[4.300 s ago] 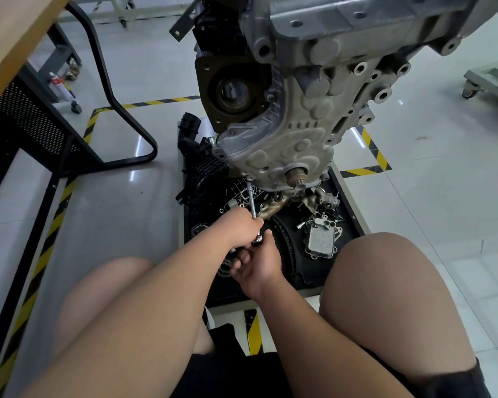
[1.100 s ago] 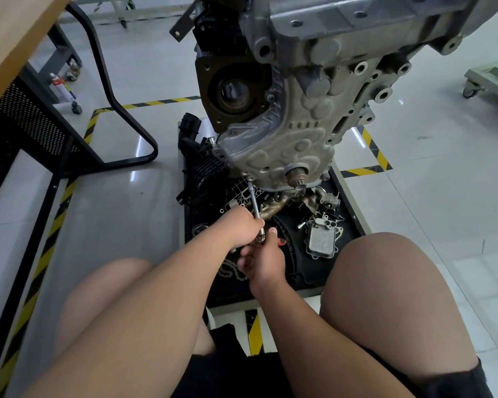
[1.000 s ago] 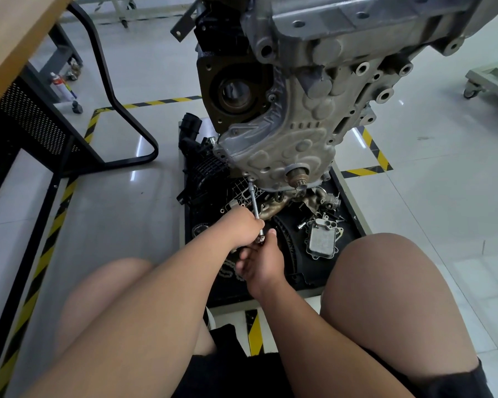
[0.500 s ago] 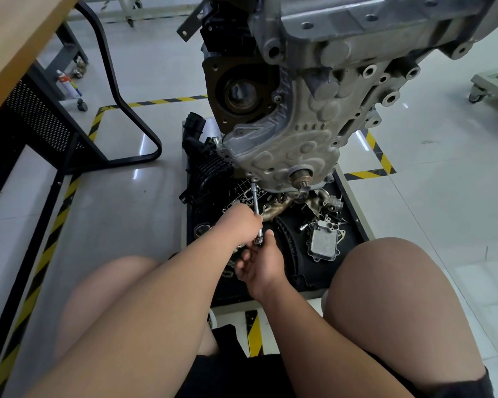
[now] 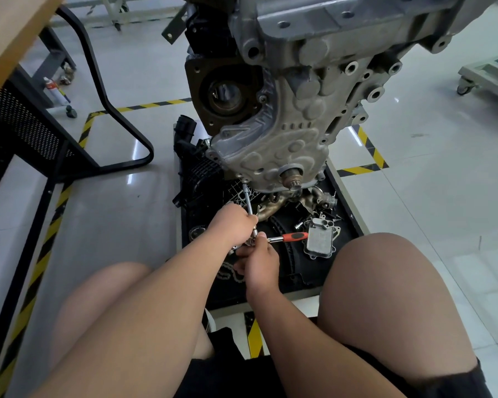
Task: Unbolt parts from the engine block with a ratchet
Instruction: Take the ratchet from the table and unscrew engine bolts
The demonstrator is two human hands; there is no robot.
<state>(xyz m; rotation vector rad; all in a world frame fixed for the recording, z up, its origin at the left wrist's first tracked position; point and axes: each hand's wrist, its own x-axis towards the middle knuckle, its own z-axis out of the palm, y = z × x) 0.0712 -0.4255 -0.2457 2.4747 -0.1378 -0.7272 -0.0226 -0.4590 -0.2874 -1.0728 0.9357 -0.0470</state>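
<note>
While two grips, left hand (image 5: 233,225) and right hand (image 5: 260,261), clasp one ratchet (image 5: 291,237), it meets one engine block (image 5: 285,139).

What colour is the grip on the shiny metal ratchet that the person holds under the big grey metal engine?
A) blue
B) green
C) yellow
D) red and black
D: the shiny metal ratchet has a red and black grip that sticks out to the right of the right hand, below the big grey metal engine block.
</note>
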